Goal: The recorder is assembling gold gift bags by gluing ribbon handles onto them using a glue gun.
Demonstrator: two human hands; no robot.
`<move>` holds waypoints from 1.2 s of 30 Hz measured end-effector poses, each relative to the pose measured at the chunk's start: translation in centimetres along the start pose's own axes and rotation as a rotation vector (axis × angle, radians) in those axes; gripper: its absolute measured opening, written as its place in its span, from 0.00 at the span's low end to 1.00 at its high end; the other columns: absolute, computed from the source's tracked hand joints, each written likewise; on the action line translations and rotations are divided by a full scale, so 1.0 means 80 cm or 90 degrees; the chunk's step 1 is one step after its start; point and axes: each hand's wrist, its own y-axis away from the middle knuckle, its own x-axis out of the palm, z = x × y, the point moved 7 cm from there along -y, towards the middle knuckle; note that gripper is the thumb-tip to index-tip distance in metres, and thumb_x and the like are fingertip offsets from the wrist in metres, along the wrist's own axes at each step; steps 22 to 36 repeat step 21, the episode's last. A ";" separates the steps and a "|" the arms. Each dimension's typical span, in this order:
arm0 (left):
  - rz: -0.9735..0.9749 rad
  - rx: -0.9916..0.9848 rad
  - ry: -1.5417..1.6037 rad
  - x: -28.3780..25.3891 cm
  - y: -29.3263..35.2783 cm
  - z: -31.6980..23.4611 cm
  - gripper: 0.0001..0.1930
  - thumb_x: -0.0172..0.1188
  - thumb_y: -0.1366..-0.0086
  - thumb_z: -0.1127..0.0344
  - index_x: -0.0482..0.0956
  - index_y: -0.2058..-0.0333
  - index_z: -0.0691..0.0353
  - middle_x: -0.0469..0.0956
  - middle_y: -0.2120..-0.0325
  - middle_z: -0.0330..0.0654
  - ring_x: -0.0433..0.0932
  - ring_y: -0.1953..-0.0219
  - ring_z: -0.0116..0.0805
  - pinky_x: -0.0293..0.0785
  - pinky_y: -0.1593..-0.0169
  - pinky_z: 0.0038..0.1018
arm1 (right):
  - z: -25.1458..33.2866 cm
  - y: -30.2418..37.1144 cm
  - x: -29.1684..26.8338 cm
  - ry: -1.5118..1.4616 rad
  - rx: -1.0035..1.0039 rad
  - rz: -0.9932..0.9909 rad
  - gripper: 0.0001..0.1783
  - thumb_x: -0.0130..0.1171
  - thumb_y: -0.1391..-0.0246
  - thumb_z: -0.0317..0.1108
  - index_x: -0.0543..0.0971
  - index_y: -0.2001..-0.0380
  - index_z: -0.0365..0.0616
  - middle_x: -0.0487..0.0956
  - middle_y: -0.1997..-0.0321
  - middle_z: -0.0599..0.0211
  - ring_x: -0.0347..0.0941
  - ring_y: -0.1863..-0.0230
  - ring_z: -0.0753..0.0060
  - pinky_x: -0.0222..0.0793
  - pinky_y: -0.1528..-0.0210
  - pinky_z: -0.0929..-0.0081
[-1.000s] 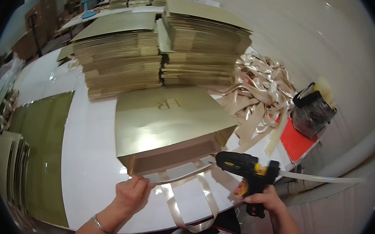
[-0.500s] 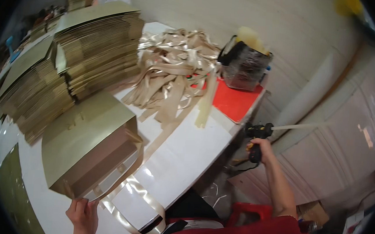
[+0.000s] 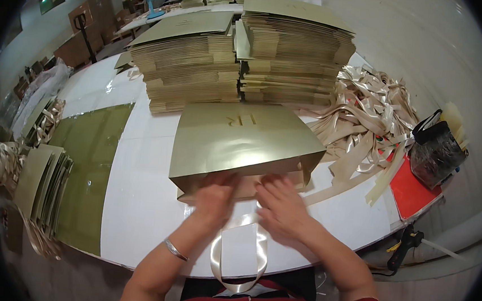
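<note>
A gold paper bag (image 3: 236,139) lies flat on the white table (image 3: 141,199), its open mouth toward me. My left hand (image 3: 214,196) and my right hand (image 3: 282,204) both press on the bag's mouth edge, fingers reaching into the opening. A cream ribbon handle (image 3: 238,258) loops from the mouth toward my body, between my wrists. A bracelet sits on my left wrist. A black and yellow glue gun (image 3: 406,245) hangs at the table's right edge, away from my hands.
Two tall stacks of flat gold bags (image 3: 242,60) stand behind the bag. A heap of cream ribbons (image 3: 368,115) lies at right, beside a black bag (image 3: 436,152) and a red sheet (image 3: 410,189). More flat bags (image 3: 43,186) sit at left.
My right hand has let go of the glue gun, which now hangs at the table's right edge. Both hands have come to the bag's mouth. My view swung right and back.
</note>
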 end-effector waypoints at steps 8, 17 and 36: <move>0.256 -0.268 0.315 -0.023 0.051 0.043 0.18 0.54 0.42 0.57 0.77 0.56 0.60 0.79 0.61 0.48 0.75 0.54 0.44 0.68 0.48 0.37 | -0.043 0.019 0.039 -0.090 0.205 0.201 0.25 0.39 0.39 0.49 0.71 0.47 0.47 0.72 0.48 0.52 0.64 0.43 0.52 0.57 0.40 0.59; 0.209 -0.132 0.051 -0.035 0.042 0.063 0.26 0.53 0.41 0.46 0.76 0.58 0.67 0.76 0.63 0.58 0.75 0.59 0.54 0.69 0.53 0.40 | -0.027 0.009 0.014 0.016 0.120 0.056 0.23 0.45 0.48 0.43 0.74 0.59 0.34 0.74 0.59 0.40 0.68 0.53 0.39 0.60 0.48 0.52; 0.592 -0.210 0.217 0.028 0.031 0.035 0.31 0.49 0.40 0.43 0.72 0.53 0.68 0.74 0.61 0.62 0.71 0.55 0.58 0.65 0.49 0.43 | -0.009 -0.015 0.076 -0.116 0.227 0.443 0.32 0.44 0.45 0.58 0.77 0.66 0.33 0.76 0.65 0.41 0.73 0.59 0.43 0.63 0.51 0.52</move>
